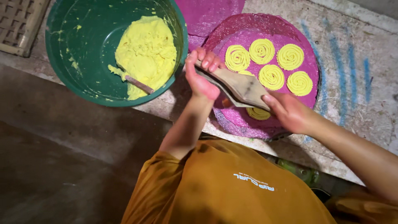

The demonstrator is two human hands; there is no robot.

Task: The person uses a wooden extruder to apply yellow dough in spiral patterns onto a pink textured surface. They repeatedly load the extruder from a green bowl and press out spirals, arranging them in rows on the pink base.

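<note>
A wooden dough press (242, 88) is held over a round pink plate (309, 62), one handle in each hand. My left hand (202, 74) grips the handle end nearer the bowl. My right hand (289, 111) grips the other handle end. Several yellow dough spirals (271, 76) lie on the plate, and one more (258, 113) shows just under the press. A green bowl (85, 70) to the left holds a mound of yellow dough (147, 52) with a wooden stick (139, 84) stuck in it.
A second pink plate (209, 14) lies behind the first. A woven mat (16, 23) sits at the top left corner. The plates rest on a rough stone slab (360, 95) with blue streaks. Darker floor lies below the slab's edge, at left.
</note>
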